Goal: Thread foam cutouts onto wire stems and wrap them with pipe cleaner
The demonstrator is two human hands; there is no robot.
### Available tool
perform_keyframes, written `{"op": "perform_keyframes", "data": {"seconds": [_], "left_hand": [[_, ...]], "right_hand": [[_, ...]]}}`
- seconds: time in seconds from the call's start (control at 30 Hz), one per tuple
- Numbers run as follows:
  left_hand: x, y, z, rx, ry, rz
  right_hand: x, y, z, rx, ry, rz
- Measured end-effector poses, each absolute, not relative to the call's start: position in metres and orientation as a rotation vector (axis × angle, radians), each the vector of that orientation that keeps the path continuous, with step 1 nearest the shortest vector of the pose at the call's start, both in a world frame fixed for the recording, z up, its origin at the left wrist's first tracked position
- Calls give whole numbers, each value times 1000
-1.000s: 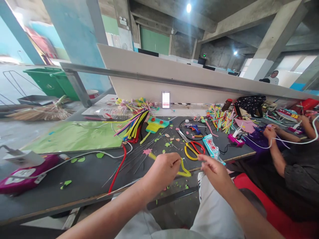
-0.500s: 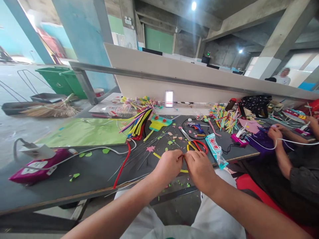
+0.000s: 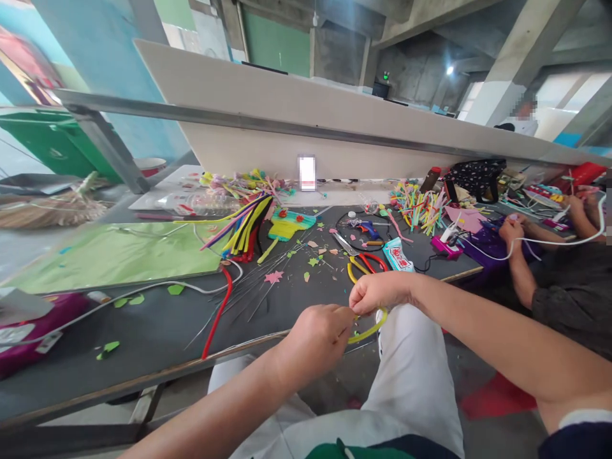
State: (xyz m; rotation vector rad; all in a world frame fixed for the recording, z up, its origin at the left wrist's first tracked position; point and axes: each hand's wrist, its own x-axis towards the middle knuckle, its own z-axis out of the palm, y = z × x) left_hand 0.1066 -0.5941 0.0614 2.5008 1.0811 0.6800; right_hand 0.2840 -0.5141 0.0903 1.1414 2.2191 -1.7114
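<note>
Just past the table's front edge, over my lap, my left hand (image 3: 325, 331) and my right hand (image 3: 377, 292) meet with fingertips pinched. A yellow pipe cleaner (image 3: 371, 331) curves in an arc below them, running between the two hands; both sets of fingers close on it. The exact grip is hidden by the knuckles. Orange-and-yellow handled scissors (image 3: 366, 262) lie on the table right behind my right hand. A red pipe cleaner (image 3: 218, 315) hangs over the table edge to the left, apart from my hands.
Bundled coloured pipe cleaners (image 3: 251, 229) lie by a green sheet (image 3: 129, 255). Beyond are thin wires, a pink star (image 3: 274, 276), a blue glue gun (image 3: 369, 229), a blue-white wrapper (image 3: 398, 255) and pastel sticks (image 3: 421, 207). A white cord (image 3: 167, 285) crosses the left. Another person's hands (image 3: 511, 231) work at right.
My view has tilted down and turned right. My hands have come lower and closer to my lap, the right now above the left, and more of the yellow pipe cleaner shows.
</note>
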Motion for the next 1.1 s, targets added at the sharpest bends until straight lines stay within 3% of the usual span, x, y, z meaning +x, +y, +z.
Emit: {"op": "perform_keyframes", "data": {"seconds": [0.07, 0.17, 0.37, 0.53, 0.63, 0.77, 0.93, 1.1], "left_hand": [[108, -601, 58, 2543, 993, 646], [108, -605, 53, 2486, 973, 591], [94, -588, 57, 2248, 1319, 547], [96, -582, 63, 2251, 1372, 508], [103, -585, 62, 2223, 1387, 458], [105, -588, 60, 2114, 1378, 416], [99, -585, 68, 1679, 1187, 334], [92, -580, 95, 1374, 1110, 363]], "right_hand": [[287, -510, 80, 988, 1908, -1987], [292, -513, 73, 930, 1754, -2090], [307, -540, 97, 1210, 2019, -2485], [306, -574, 90, 1365, 1567, -3174], [306, -579, 86, 1448, 1393, -3217], [318, -550, 88, 1461, 1887, -2494], [319, -518, 89, 1251, 3098, -966], [305, -545, 86, 937, 3441, 126]]}}
